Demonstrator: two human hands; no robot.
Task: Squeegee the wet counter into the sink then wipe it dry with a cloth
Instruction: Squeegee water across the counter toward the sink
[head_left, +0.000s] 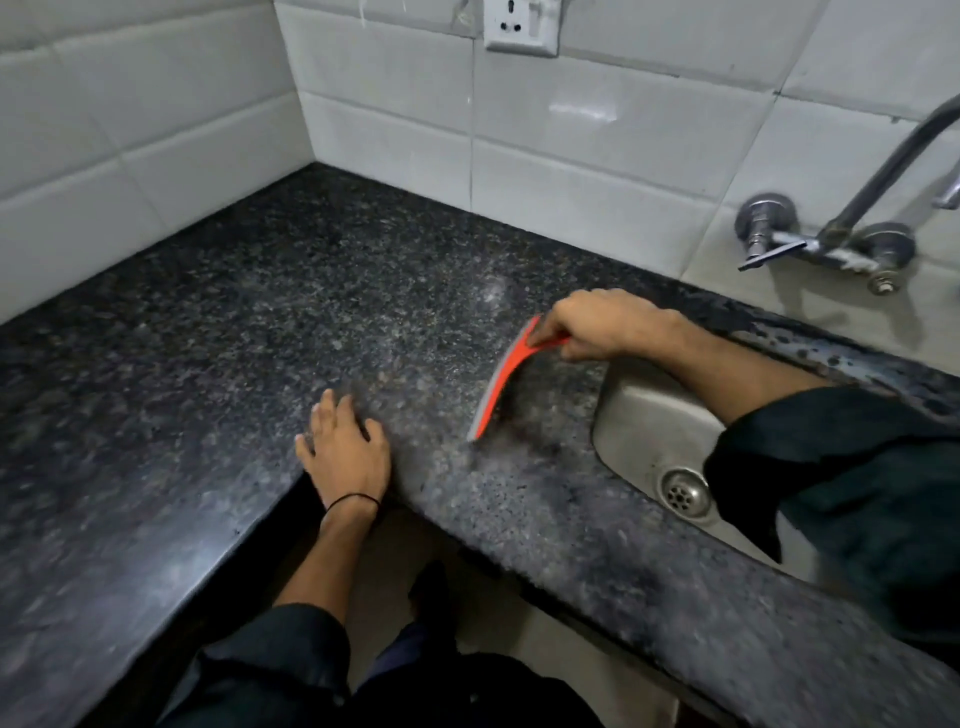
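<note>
A dark speckled granite counter (249, 322) fills the corner, with a wet sheen near its middle. My right hand (602, 325) is shut on the handle of an orange squeegee (501, 382), whose grey blade rests on the counter just left of the steel sink (644, 415). The blade runs diagonally from the hand down toward the front edge. My left hand (345, 444) lies flat on the counter near the front edge, fingers spread, holding nothing. No cloth is in view.
A white tiled wall (571, 135) backs the counter, with a socket (519, 26) high up. A chrome wall tap (831, 239) hangs over the sink, whose drain (684, 492) shows beside my right sleeve. Water beads on the ledge behind the sink.
</note>
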